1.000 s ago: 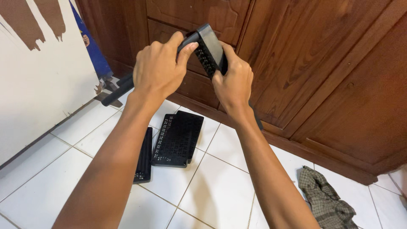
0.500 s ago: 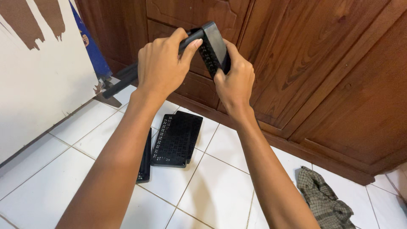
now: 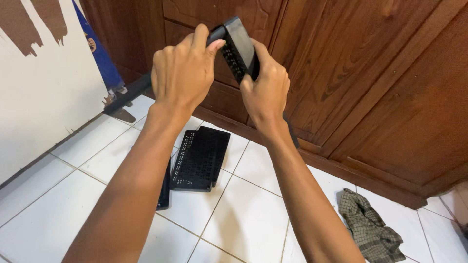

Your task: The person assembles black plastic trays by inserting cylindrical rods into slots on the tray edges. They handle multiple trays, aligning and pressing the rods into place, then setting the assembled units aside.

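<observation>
Backing the scene, a dark wooden cabinet (image 3: pixel 370 83) rises from the white tiled floor (image 3: pixel 248 219), where flat black perforated panels (image 3: pixel 202 158) lie beside a checked cloth (image 3: pixel 371 228). Held up before the cabinet, a black perforated panel (image 3: pixel 239 48) meets a black rod (image 3: pixel 139 87). The left hand (image 3: pixel 181 75) wraps fully around the rod; the right hand (image 3: pixel 265 92) clamps the panel's lower edge. Pressing at an angle could make the joint slip, and the panel might drop onto the tiles.

Wooden cabinet (image 3: pixel 370 83) close behind, perforated black panels (image 3: pixel 201 158) below, open tiled floor (image 3: pixel 243 214) beside crumpled cloth (image 3: pixel 370 226)
</observation>
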